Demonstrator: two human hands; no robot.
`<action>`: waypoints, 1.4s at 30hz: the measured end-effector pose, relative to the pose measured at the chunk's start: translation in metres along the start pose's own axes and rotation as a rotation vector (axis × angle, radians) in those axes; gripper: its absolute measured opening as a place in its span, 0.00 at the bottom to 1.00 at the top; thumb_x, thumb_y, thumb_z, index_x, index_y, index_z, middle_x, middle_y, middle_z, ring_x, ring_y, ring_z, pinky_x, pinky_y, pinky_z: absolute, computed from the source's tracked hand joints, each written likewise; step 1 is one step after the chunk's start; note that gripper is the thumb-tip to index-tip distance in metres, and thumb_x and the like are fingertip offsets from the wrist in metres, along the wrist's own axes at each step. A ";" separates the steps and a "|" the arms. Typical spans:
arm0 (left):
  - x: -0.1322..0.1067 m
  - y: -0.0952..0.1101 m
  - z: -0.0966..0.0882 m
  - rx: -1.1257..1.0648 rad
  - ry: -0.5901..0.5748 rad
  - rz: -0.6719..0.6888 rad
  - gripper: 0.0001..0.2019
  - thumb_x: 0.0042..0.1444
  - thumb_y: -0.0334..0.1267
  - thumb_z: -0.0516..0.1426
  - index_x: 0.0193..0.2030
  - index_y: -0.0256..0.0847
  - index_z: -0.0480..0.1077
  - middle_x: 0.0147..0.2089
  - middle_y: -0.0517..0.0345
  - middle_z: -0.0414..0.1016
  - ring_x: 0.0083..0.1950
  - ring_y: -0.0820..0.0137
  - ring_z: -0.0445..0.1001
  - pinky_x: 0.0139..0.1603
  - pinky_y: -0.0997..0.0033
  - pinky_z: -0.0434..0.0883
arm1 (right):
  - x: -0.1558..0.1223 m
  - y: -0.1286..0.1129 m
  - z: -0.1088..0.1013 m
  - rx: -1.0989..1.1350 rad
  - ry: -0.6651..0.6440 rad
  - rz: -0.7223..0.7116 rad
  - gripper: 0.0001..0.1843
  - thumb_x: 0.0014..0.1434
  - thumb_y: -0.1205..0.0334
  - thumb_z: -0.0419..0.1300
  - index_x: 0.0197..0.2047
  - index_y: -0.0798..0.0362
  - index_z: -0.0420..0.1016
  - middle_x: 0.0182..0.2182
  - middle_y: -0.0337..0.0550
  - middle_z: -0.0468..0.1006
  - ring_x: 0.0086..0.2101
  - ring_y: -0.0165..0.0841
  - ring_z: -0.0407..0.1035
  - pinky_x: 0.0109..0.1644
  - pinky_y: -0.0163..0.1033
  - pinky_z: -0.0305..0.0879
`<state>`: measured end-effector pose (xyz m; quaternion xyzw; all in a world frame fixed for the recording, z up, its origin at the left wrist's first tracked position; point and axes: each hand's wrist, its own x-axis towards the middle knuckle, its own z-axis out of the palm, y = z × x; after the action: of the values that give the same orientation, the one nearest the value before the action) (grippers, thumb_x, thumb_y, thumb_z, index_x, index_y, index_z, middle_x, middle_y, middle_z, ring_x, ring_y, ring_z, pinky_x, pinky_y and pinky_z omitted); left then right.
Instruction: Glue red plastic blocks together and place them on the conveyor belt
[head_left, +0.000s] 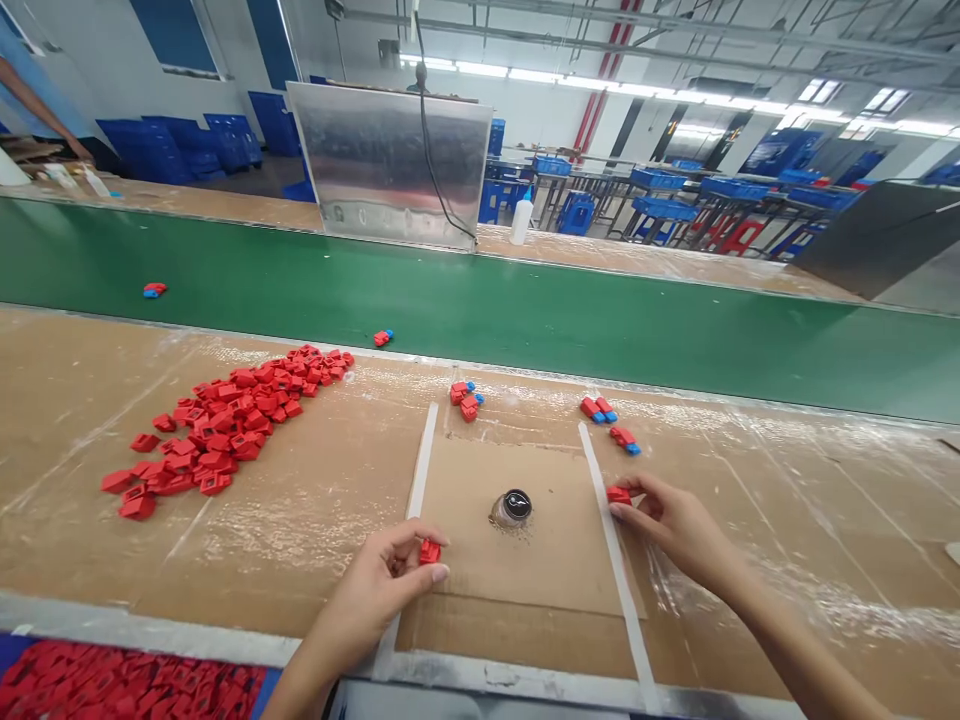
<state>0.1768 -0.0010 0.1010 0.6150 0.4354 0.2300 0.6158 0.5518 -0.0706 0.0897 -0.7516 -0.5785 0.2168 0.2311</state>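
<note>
Working view from the head camera, looking down at the desk (pixel 787 520), which is covered in cardboard and plastic film.

The left hand (pixel 371 600) is pinching a small red plastic part (pixel 430 551), its fingers (pixel 405 535) clenched around it just inside the left strip of white tape (pixel 421 460). The right hand (pixel 679 525) is gripping a second red part (pixel 619 494), its fingers (pixel 637 488) closed on it right beside the right strip of white tape (pixel 607 560). Both parts are being held above a cardboard square (pixel 540 570) between the strips.

A small round jar with a dark top (pixel 512 508) is sitting on the square between the hands, with specks scattered around it. Red-and-blue assembled parts (pixel 466 400) are lying in a small group beyond the left strip, and more (pixel 600 410) are lying beyond the right one. A loose heap of red parts (pixel 225 425) is spreading across the desk on the left. A blue bin (pixel 259 690) packed with red parts is sitting at the lower left edge.

Beyond the desk, a green conveyor belt (pixel 525 310) is carrying two stray red-and-blue parts (pixel 154 290). A co-worker's arm (pixel 37 105) is reaching in at the far upper left.
</note>
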 end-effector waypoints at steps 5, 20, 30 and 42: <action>0.012 0.005 0.003 -0.216 0.007 -0.073 0.18 0.51 0.49 0.63 0.42 0.39 0.68 0.22 0.71 0.56 0.21 0.78 0.52 0.21 0.79 0.55 | -0.013 0.006 -0.004 0.049 0.010 0.031 0.19 0.59 0.44 0.56 0.40 0.52 0.73 0.25 0.41 0.76 0.25 0.37 0.68 0.29 0.39 0.62; -0.011 0.003 -0.022 1.138 0.239 0.120 0.11 0.64 0.28 0.45 0.41 0.40 0.69 0.40 0.51 0.76 0.40 0.57 0.75 0.39 0.60 0.69 | -0.019 0.005 0.003 -0.263 0.002 -0.193 0.17 0.65 0.53 0.46 0.47 0.49 0.72 0.45 0.47 0.79 0.40 0.44 0.76 0.39 0.45 0.71; -0.014 0.022 -0.032 1.089 -0.015 0.048 0.08 0.63 0.31 0.51 0.41 0.39 0.72 0.40 0.51 0.76 0.42 0.57 0.75 0.41 0.62 0.66 | -0.019 -0.013 0.001 -0.366 0.101 -0.318 0.19 0.68 0.50 0.47 0.48 0.50 0.74 0.44 0.49 0.79 0.42 0.46 0.74 0.42 0.50 0.72; -0.003 -0.013 0.049 -0.350 0.018 0.013 0.15 0.56 0.41 0.61 0.47 0.36 0.71 0.30 0.63 0.65 0.29 0.74 0.65 0.29 0.75 0.67 | -0.010 -0.099 0.012 -0.150 0.033 -0.578 0.12 0.71 0.60 0.49 0.54 0.51 0.68 0.44 0.46 0.75 0.41 0.37 0.73 0.42 0.42 0.70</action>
<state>0.2122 -0.0329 0.0830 0.4991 0.3903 0.3115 0.7082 0.4660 -0.0565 0.1397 -0.5742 -0.7791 0.0862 0.2365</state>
